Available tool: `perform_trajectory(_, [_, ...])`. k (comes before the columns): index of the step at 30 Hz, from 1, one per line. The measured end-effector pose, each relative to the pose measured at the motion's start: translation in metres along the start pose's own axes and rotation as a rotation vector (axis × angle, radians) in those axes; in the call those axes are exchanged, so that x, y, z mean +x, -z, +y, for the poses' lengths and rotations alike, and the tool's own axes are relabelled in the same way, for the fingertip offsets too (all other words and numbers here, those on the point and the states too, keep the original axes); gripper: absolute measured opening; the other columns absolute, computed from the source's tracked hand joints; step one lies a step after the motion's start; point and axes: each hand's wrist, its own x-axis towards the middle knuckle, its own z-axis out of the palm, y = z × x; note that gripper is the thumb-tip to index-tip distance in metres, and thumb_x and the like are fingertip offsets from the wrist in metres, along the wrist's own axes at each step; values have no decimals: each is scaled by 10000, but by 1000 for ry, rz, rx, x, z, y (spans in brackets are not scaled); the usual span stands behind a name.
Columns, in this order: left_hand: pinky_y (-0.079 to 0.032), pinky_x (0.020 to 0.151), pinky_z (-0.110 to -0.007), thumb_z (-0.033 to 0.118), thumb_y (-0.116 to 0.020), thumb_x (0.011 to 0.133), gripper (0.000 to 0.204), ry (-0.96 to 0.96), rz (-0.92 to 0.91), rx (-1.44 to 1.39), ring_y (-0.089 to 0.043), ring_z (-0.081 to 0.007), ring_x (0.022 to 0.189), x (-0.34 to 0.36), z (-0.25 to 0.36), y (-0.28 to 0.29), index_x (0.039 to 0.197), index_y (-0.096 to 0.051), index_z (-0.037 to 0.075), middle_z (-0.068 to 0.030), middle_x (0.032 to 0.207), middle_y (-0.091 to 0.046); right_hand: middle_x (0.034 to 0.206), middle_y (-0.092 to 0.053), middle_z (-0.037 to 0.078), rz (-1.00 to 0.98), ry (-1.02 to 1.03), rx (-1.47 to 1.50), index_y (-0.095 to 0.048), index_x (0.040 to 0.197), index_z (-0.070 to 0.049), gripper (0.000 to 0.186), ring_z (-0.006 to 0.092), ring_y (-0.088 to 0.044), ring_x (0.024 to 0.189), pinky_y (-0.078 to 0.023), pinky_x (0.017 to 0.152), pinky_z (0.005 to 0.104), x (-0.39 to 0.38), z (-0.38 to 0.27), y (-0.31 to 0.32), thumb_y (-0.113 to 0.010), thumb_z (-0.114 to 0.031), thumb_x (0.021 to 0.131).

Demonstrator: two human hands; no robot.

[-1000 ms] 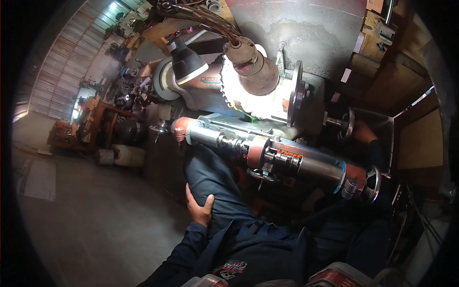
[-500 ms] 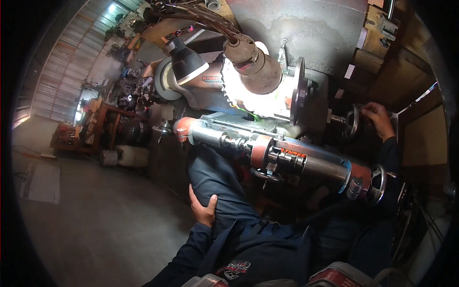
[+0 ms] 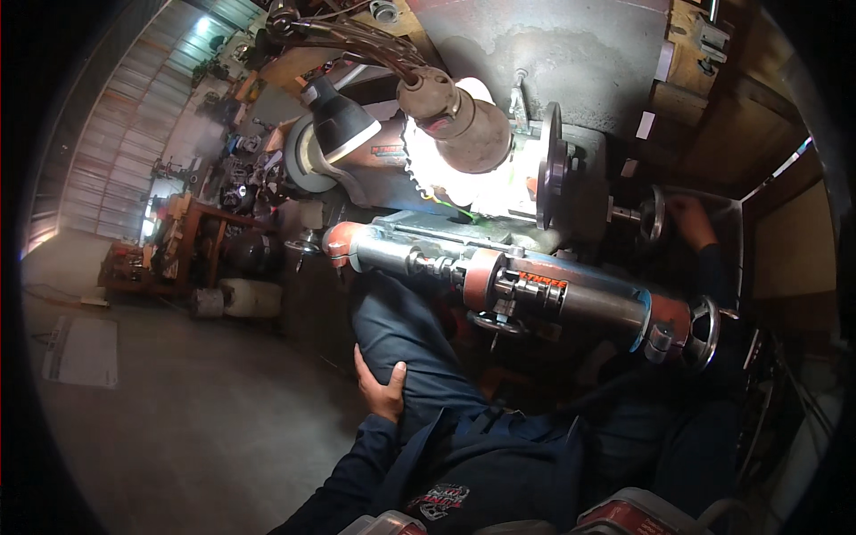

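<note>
My right hand is at the far right, its curled fingers against a metal handwheel on the machine's side. Shadow hides part of the grip. Resting on my thigh, my left hand has its thumb and fingers spread and holds nothing. Between my arms and the machine body runs a long steel cylinder assembly with red collars. A second handwheel sits on its right end. Behind it, a thin upright disc stands near the brightly lit middle of the machine.
Two lamps hang over the machine, a black one and a brown one. A small handwheel sticks out below the cylinder. Cluttered wooden shelving stands at the left, and a white panel lies on the floor.
The right hand has moved slightly lower and deeper into shadow beside the handwheel. My left hand remains on the thigh. The whole view has shifted a little.
</note>
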Motion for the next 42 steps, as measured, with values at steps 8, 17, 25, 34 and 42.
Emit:
perform_trajectory(8, [-206,1163,-516,420,-726,810,976,-49,88,474,-267,-416,1445,-7,8,2,1504,-227,-51,-282,1522,-320,1075,-725,154,-540,-286,277,-726,1075,-33,351,275,-681,993,-495,937,374,-34,-74,45,-630,-332,920])
perform_trajectory(17, [-447,1006,-386,324,-802,792,626,-296,-681,-55,-614,-287,1130,71,78,-50,1262,-576,-21,-178,1190,-655,1081,-714,130,-807,-180,18,-710,1114,-10,334,227,-685,909,-517,849,336,-32,-78,29,-630,-290,951])
perform_trajectory(25, [-489,939,-353,143,-791,813,470,437,-1433,-362,-614,-200,1088,112,78,-141,1234,-626,17,-84,1161,-677,1043,-721,164,-233,-16,-210,-680,1182,-18,326,209,-686,893,-535,822,357,-8,-4,-31,-631,-187,907])
perform_trajectory(34, [-467,974,-359,105,-787,803,486,387,-1571,-488,-599,-209,1123,120,54,-156,1253,-620,25,-86,1194,-666,1057,-722,159,-169,-151,144,-676,1157,21,394,213,-667,996,-491,875,336,-37,-69,23,-619,-312,955])
perform_trajectory(42, [-422,1035,-370,65,-783,788,529,410,-1534,-471,-568,-226,1187,113,93,-127,1285,-603,36,-93,1248,-641,1111,-712,178,110,-79,121,-669,1171,33,433,255,-656,1074,-461,955,340,-6,-47,-2,-623,-342,960])
